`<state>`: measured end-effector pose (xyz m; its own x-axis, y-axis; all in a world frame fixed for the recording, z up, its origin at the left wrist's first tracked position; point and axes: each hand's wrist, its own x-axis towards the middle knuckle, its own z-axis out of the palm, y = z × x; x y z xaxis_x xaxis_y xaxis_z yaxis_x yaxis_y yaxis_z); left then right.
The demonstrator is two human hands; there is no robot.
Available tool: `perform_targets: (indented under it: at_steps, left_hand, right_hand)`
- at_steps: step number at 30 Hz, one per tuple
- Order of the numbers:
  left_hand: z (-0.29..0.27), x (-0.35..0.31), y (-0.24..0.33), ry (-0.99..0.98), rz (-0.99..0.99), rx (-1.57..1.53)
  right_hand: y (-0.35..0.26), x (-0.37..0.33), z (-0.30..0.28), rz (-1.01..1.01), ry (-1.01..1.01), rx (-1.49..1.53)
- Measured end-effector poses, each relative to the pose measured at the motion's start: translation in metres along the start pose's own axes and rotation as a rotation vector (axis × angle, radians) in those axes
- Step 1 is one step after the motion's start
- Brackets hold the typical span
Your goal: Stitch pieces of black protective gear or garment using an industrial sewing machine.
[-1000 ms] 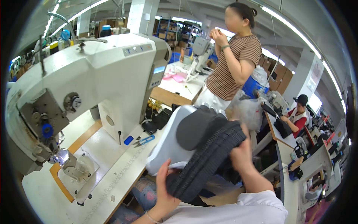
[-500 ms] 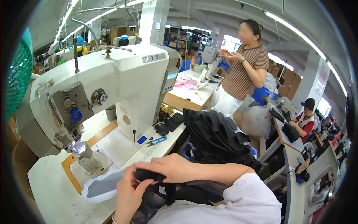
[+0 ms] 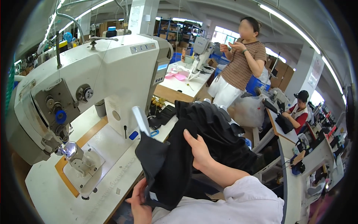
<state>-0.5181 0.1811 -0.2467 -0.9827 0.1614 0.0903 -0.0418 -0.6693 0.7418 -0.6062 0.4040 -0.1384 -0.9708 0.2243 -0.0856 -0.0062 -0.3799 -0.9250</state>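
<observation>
Between my hands, over my lap at the table edge, is a black fabric piece [image 3: 173,164], curved and pouch-like, with a dark grey panel and a small white label near its lower end. A pale strip [image 3: 141,120] sticks up from its top left. My right hand [image 3: 200,151] grips the upper right side, thumb on the surface and fingers hidden behind. Low on the left, my left hand [image 3: 140,203] holds the bottom edge, its fingers partly covered by the cloth. To the left stands a white sewing machine [image 3: 93,71], its lit needle area [image 3: 74,153] apart from the fabric.
A heap of black fabric pieces [image 3: 220,130] lies to my right. Blue-handled snips [image 3: 154,133] and a blue block [image 3: 133,135] rest by the machine. Beyond, a person in a striped shirt [image 3: 244,61] stands near another machine; a second person [image 3: 298,114] sits far right.
The black fabric piece has come away from the table and is now spread upright. My right hand moved right and up its side; my left hand dropped lower. The view shifted slightly.
</observation>
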Motion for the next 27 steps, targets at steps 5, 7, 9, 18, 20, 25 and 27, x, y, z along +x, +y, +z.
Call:
perform_targets:
  at_steps: [5, 7, 9, 18, 20, 25, 27]
  left_hand:
    - [0.000, -0.017, 0.012, 0.175, 0.029, 0.127]
    - [0.006, -0.012, 0.022, 0.250, 0.256, 0.513]
    - [0.004, -0.001, 0.020, 0.370, 0.239, 0.263]
    - [0.053, 0.011, 0.062, 0.491, 0.529, 0.969]
    - [0.040, 0.018, 0.054, 0.312, 0.405, 0.929]
    - [0.026, 0.017, 0.035, 0.552, 0.461, 0.413]
    - [0.018, 0.031, 0.039, 0.370, 0.363, 0.495]
  right_hand:
    - [0.007, -0.011, 0.015, 0.046, 0.049, 0.151]
    - [0.015, -0.018, 0.024, 0.122, -0.081, 0.144]
    - [0.017, -0.016, 0.019, 0.162, -0.119, 0.169]
    - [0.024, -0.022, 0.046, -1.219, -0.655, -1.306]
    - [0.016, -0.021, 0.045, -0.684, -1.003, -1.102]
    - [0.009, -0.023, 0.066, -0.518, -0.999, -1.053]
    - [0.028, -0.014, 0.053, -0.752, -0.853, -1.229]
